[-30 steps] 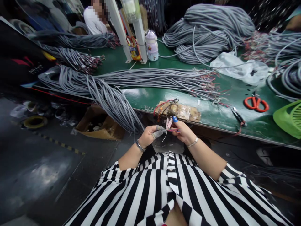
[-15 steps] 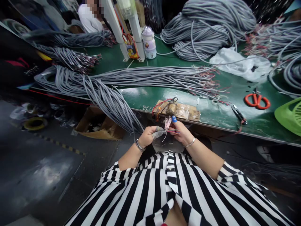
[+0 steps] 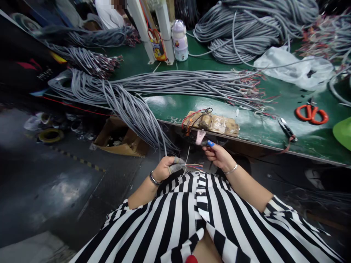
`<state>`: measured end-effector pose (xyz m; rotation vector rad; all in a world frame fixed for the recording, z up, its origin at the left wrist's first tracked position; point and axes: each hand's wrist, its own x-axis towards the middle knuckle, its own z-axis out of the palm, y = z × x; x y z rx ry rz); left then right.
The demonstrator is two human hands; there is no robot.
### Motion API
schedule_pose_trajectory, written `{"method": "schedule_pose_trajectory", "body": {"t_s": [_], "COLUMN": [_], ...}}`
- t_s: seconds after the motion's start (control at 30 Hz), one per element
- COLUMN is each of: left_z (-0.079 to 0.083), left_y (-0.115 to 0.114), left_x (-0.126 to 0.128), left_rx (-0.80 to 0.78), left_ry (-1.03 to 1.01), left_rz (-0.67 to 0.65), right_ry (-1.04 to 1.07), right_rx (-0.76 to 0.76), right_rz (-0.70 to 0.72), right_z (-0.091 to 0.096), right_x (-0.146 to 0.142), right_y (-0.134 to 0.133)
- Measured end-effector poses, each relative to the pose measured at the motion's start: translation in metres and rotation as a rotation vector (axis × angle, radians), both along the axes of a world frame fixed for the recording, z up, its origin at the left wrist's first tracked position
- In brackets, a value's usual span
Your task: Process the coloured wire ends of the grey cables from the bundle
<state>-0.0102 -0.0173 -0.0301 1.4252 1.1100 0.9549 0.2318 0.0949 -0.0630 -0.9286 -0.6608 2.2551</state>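
Note:
My left hand (image 3: pixel 163 168), with grey covers on its thumb and finger, pinches the end of a grey cable. Thin coloured wires (image 3: pixel 195 167) and a pale strand fan out from that grip toward the right. My right hand (image 3: pixel 221 157), with blue on the thumb tip, has curled fingers and its thumb pressed in. Its fingertips are beside a pink clip-like piece (image 3: pixel 200 137) at the table edge; what lies between them, if anything, is hidden. Behind the pink piece is a worn wooden block (image 3: pixel 216 125) with red, black and orange leads.
A long bundle of grey cables (image 3: pixel 175 82) lies across the green table (image 3: pixel 167 106) and hangs over its edge. Orange-handled scissors (image 3: pixel 312 114) and small cutters (image 3: pixel 287 128) lie to the right. A bottle (image 3: pixel 180 42) and cable coils stand behind; a cardboard box (image 3: pixel 117 140) is below.
My left hand has drawn the cable end away from the pink piece, down and left. My right hand has shifted slightly downward, apart from the wires. The whole view has shifted a little.

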Motion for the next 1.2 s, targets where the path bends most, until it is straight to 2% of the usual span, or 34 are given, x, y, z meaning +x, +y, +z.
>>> {"method": "schedule_pose_trajectory", "body": {"t_s": [0.13,0.27,0.33,0.4,0.5,0.57,0.67,0.8,0.87,0.93,1.03,1.2], "left_z": [-0.009,-0.032,-0.047,-0.059,-0.064,-0.056,-0.032,0.006,0.022,0.036,0.054,0.081], "left_y": [-0.003,0.004,0.011,0.019,0.030,0.036,0.048,0.085,0.114,0.147,0.197,0.267], "left_x": [-0.003,0.001,0.004,0.006,0.008,0.006,0.000,-0.014,-0.021,-0.024,-0.019,0.006], "left_rx": [0.011,0.019,0.035,0.074,0.140,0.181,0.270,0.400,0.457,0.485,0.486,0.464], "left_ry": [-0.002,0.101,0.280,0.542,0.760,0.738,0.591,0.469,0.518,0.639,0.861,1.177], "left_rz": [0.050,0.067,0.082,0.064,-0.001,-0.005,0.098,0.255,0.292,0.285,0.250,0.238], "right_ry": [-0.028,-0.083,-0.146,-0.248,-0.382,-0.450,-0.562,-0.766,-0.793,-0.697,-0.549,-0.622], "right_rx": [-0.018,0.034,0.095,0.194,0.358,0.472,0.690,0.960,0.961,0.874,0.780,0.842], "right_rz": [0.017,0.074,0.129,0.154,0.096,0.022,-0.138,-0.416,-0.506,-0.516,-0.465,-0.352], "right_z": [-0.005,-0.008,-0.007,-0.004,0.001,0.008,0.021,0.044,0.053,0.059,0.060,0.057], "right_x": [0.010,0.020,0.024,0.029,0.038,0.047,0.065,0.091,0.100,0.104,0.106,0.107], "right_y": [-0.020,-0.045,-0.053,-0.055,-0.049,-0.040,-0.021,0.016,0.033,0.045,0.053,0.055]}}
